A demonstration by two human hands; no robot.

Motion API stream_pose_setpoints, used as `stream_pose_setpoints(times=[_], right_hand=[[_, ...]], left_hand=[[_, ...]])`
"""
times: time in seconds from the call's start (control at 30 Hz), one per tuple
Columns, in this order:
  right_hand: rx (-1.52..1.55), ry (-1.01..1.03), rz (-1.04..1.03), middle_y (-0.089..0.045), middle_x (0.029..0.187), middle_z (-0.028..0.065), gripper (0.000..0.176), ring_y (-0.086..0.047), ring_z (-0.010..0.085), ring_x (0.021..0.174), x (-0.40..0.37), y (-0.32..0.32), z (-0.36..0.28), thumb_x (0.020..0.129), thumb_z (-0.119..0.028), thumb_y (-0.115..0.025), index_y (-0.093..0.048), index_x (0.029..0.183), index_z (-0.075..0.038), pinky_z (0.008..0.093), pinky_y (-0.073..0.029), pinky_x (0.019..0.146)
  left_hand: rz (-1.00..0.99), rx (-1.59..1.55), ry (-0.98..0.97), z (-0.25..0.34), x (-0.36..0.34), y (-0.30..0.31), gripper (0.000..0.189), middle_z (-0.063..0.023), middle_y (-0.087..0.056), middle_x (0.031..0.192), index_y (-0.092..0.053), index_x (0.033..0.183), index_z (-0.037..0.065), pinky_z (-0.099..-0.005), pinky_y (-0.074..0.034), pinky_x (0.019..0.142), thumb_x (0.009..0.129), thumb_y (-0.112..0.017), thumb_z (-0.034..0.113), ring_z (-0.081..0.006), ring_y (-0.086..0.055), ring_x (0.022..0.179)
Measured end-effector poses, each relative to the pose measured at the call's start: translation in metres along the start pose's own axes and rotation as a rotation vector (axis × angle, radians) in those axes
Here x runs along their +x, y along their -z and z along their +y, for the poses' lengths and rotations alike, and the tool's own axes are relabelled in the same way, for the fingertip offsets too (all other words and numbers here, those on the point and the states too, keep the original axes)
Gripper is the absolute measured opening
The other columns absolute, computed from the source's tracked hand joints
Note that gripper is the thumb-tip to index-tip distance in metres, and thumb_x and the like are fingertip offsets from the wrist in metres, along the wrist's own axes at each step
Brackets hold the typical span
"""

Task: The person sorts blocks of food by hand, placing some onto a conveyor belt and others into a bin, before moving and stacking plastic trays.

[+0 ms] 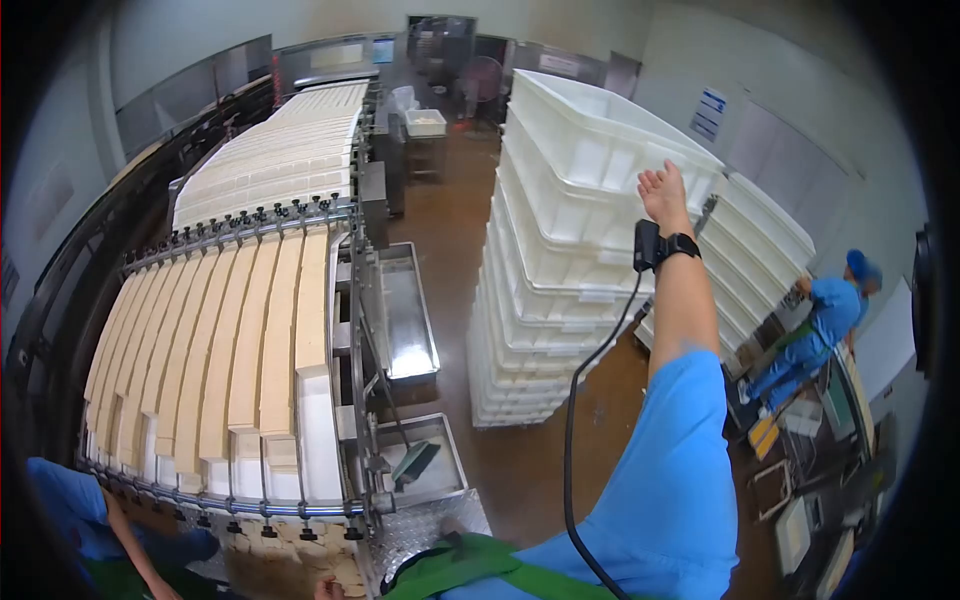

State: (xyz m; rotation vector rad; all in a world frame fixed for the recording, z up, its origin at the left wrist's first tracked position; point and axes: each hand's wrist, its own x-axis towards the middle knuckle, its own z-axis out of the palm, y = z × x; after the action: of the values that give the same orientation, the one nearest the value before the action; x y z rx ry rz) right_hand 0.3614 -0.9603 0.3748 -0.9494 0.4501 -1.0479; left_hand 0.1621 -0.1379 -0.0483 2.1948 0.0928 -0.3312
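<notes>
My right hand reaches out in front of the top white plastic crate of a tall stack. Its fingers are apart and slightly curled, with nothing in them. Whether it touches the crate's side cannot be told. A black wristband and a small device with a cable sit on that wrist. Only a little of my left hand shows at the bottom edge, beside the conveyor's near end; its grip is hidden. Long pale tofu-like strips lie in lanes on the conveyor to the left.
A second crate stack stands behind the first. A co-worker in blue is at the far right, another at lower left. Metal trays and a green-headed brush lie beside the conveyor on the brown floor.
</notes>
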Motion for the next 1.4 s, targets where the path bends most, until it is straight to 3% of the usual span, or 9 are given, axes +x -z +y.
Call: stream_pose_setpoints(times=[0.13, 0.2, 0.3, 0.6, 0.87, 0.97, 1.07, 1.27, 1.4], right_hand=[[0.31, -0.036, -0.025, -0.053, 0.115, 0.019, 0.056, -0.053, 0.0285, 0.103, 0.051, 0.0, -0.008, 0.088, -0.035, -0.053, -0.041, 0.12, 0.009, 0.0415, -0.039, 0.092], [0.384, -0.04, -0.196, -0.056, 0.095, 0.0172, 0.039, -0.055, 0.0282, 0.095, 0.1, 0.019, -0.014, 0.088, -0.03, -0.053, -0.048, 0.098, 0.007, 0.04, -0.038, 0.096], [0.479, 0.071, -0.374, -0.057, 0.085, 0.0159, 0.03, -0.054, 0.0284, 0.093, 0.096, 0.011, -0.028, 0.088, -0.026, -0.053, -0.051, 0.086, 0.004, 0.0403, -0.036, 0.101], [0.179, 0.289, -0.693, -0.041, 0.129, 0.0224, 0.059, -0.035, 0.0317, 0.125, -0.142, 0.057, -0.117, 0.087, -0.029, -0.053, -0.034, 0.127, 0.01, 0.0423, -0.019, 0.112], [-0.178, 0.173, -0.036, -0.051, 0.127, 0.0132, 0.059, -0.052, 0.0199, 0.112, -0.294, 0.233, -0.228, 0.09, -0.045, -0.053, -0.046, 0.125, 0.002, 0.0323, -0.045, 0.093], [-0.393, -0.14, 0.072, -0.048, 0.131, 0.0113, 0.06, -0.049, 0.0225, 0.116, -0.314, 0.337, -0.232, 0.091, -0.049, -0.046, -0.041, 0.133, -0.007, 0.0392, -0.045, 0.096], [-0.45, -0.436, 0.341, -0.045, 0.132, 0.0173, 0.056, -0.045, 0.0349, 0.12, -0.408, 0.309, -0.159, 0.087, -0.032, -0.053, -0.037, 0.134, -0.006, 0.0533, -0.036, 0.101], [-0.662, -0.832, 0.348, -0.047, 0.128, 0.0172, 0.055, -0.047, 0.0351, 0.117, -0.516, 0.416, -0.059, 0.08, -0.026, -0.052, -0.039, 0.13, -0.004, 0.0531, -0.038, 0.099], [-0.732, -1.052, 0.32, -0.048, 0.125, 0.0171, 0.055, -0.048, 0.0352, 0.115, -0.566, 0.457, -0.005, 0.076, -0.022, -0.051, -0.041, 0.127, -0.004, 0.0529, -0.039, 0.099]], left_hand=[[-0.033, 0.056, -0.05, 0.013, 0.01, -0.015, 0.039, -0.0228, -0.058, 0.105, -0.051, 0.114, -0.005, -0.0399, -0.044, 0.086, 0.085, -0.059, 0.02, -0.0309, -0.056, 0.097], [-0.008, 0.043, 0.182, 0.039, 0.001, -0.022, 0.02, -0.011, -0.061, 0.08, -0.057, 0.104, -0.002, -0.0286, -0.048, 0.065, 0.086, -0.053, 0.007, -0.0141, -0.056, 0.069], [0.011, 0.02, 0.05, 0.081, -0.006, -0.025, 0.021, -0.0099, -0.061, 0.081, -0.057, 0.104, 0.0, -0.028, -0.047, 0.066, 0.084, -0.052, 0.005, -0.0161, -0.057, 0.067], [-0.222, -0.12, -0.112, 0.083, 0.019, -0.054, 0.025, -0.016, -0.063, 0.085, -0.06, 0.104, -0.001, -0.0336, -0.049, 0.069, 0.082, -0.057, 0.012, -0.0261, -0.062, 0.076], [-0.527, 0.149, -0.281, 0.111, 0.051, -0.053, 0.032, -0.0207, -0.062, 0.084, -0.063, 0.087, 0.001, -0.0445, -0.047, 0.07, 0.083, -0.056, 0.032, -0.0388, -0.06, 0.08], [-0.608, -0.029, -0.596, 0.094, 0.054, -0.078, 0.03, -0.0191, -0.062, 0.081, -0.061, 0.081, 0.001, -0.0418, -0.046, 0.066, 0.084, -0.055, 0.031, -0.0324, -0.06, 0.076], [-0.61, -0.293, -0.597, 0.105, 0.032, -0.11, 0.024, -0.015, -0.063, 0.084, -0.059, 0.091, 0.003, -0.0382, -0.047, 0.066, 0.085, -0.055, 0.025, -0.0249, -0.062, 0.077], [-0.623, -0.458, -0.436, 0.09, -0.014, -0.167, 0.033, -0.0073, -0.063, 0.09, -0.057, 0.11, 0.002, -0.0306, -0.048, 0.069, 0.088, -0.056, 0.026, -0.0181, -0.06, 0.078], [-0.674, -0.654, -0.26, 0.056, -0.041, -0.193, 0.038, -0.0059, -0.061, 0.075, -0.06, 0.091, 0.002, -0.0303, -0.047, 0.058, 0.089, -0.052, 0.039, -0.0168, -0.058, 0.061]])
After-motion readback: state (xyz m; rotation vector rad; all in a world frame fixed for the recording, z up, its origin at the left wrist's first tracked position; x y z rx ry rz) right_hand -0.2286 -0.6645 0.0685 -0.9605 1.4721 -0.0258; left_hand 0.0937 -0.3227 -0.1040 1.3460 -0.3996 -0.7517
